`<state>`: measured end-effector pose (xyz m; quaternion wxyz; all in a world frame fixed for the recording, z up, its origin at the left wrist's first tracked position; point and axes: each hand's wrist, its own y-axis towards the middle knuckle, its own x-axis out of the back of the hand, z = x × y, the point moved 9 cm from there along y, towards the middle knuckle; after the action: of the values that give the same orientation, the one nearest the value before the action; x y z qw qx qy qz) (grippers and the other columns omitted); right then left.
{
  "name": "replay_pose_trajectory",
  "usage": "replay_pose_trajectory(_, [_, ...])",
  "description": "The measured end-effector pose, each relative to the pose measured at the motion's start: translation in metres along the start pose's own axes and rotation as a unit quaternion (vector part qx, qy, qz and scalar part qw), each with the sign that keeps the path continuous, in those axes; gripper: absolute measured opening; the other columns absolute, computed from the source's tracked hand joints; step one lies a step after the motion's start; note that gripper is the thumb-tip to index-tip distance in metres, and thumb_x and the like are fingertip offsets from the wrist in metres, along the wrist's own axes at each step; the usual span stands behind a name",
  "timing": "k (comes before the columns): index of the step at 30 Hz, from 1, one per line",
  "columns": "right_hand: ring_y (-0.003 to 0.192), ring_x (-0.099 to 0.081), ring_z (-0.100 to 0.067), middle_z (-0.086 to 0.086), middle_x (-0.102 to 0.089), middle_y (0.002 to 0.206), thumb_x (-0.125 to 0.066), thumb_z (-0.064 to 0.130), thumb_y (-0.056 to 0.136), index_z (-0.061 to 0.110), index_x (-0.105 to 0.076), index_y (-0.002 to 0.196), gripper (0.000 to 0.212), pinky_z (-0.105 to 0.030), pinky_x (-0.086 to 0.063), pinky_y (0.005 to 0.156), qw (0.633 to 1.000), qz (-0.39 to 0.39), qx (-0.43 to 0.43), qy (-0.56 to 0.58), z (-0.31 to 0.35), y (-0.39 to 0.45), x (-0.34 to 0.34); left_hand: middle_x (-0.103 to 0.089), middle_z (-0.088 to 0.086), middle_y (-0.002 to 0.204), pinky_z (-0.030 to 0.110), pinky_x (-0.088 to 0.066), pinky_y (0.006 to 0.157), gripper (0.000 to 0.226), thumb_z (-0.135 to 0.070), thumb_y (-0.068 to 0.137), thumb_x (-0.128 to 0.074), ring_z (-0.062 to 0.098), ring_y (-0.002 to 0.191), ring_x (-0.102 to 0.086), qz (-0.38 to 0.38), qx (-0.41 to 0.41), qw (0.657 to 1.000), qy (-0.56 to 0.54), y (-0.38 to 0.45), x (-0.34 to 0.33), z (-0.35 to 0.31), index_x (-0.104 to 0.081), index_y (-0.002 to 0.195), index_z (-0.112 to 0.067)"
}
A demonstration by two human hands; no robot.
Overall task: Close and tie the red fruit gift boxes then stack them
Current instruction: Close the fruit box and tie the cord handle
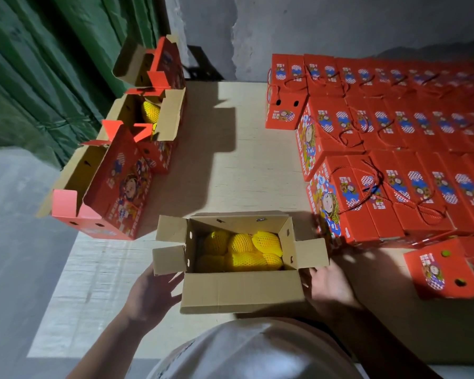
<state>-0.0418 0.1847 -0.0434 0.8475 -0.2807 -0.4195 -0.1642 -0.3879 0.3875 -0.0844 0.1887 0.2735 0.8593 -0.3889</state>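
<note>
Open fruit box [241, 291] sat at table [246, 173] near edge; left hand [151, 294] and right hand [330, 285] flanked it, grips released (fingers straight). Closing step pending: folding flaps inward likely next.

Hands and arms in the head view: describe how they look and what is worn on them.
Both are bare. The left hand and right hand wear no gloves, and no rings, watch or bracelet can be seen, though the light is dim. The forearms show no sleeves down to the bottom of the frame. A light grey-white garment covers the torso between them.
</note>
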Motion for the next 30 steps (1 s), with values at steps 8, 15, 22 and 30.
replay_pose_trajectory(8, [0.052,-0.056,-0.001,-0.015,-0.061,0.066,-0.038,-0.004,0.107,-0.018,-0.061,0.097,0.028,-0.004,-0.042,0.053,0.897,0.008,-0.116,0.427,-0.001,0.001,-0.024,-0.056,0.006,0.152,0.066,-0.045,0.109,0.076,-0.069,0.087,-0.066,0.034,0.141,-0.052,-0.005,-0.017,0.985,0.170,-0.002,-0.023,-0.002,-0.052,0.150,-0.029])
replay_pose_trajectory(15, [0.109,-0.073,-0.021,-0.007,-0.076,0.120,-0.056,0.044,0.102,0.014,-0.073,0.124,0.041,-0.039,-0.058,0.094,0.782,0.031,-0.189,0.593,0.010,0.001,-0.046,-0.058,-0.005,0.150,0.064,-0.038,0.115,0.059,-0.071,0.101,-0.040,0.025,0.143,-0.050,0.007,0.007,0.967,0.256,0.008,-0.032,0.001,-0.050,0.151,-0.041])
replay_pose_trajectory(22, [0.134,-0.048,-0.004,0.010,-0.058,0.145,-0.055,0.046,0.103,0.028,-0.058,0.140,0.040,-0.017,-0.021,0.114,0.932,0.043,-0.113,0.341,0.008,0.008,-0.033,-0.064,-0.013,0.141,0.053,-0.040,0.103,0.058,-0.081,0.096,-0.036,0.011,0.137,-0.048,0.008,0.007,0.944,0.329,0.010,-0.031,0.006,-0.042,0.148,-0.056])
replay_pose_trajectory(30, [0.128,-0.056,0.003,0.010,-0.063,0.140,-0.056,0.028,0.106,0.026,-0.061,0.133,0.028,-0.005,-0.033,0.103,0.901,0.034,-0.099,0.421,0.014,0.013,-0.034,-0.048,-0.012,0.158,0.066,-0.024,0.121,0.076,-0.075,0.093,-0.053,0.023,0.154,-0.032,-0.010,-0.007,0.962,0.272,0.008,-0.029,-0.001,-0.024,0.159,-0.052])
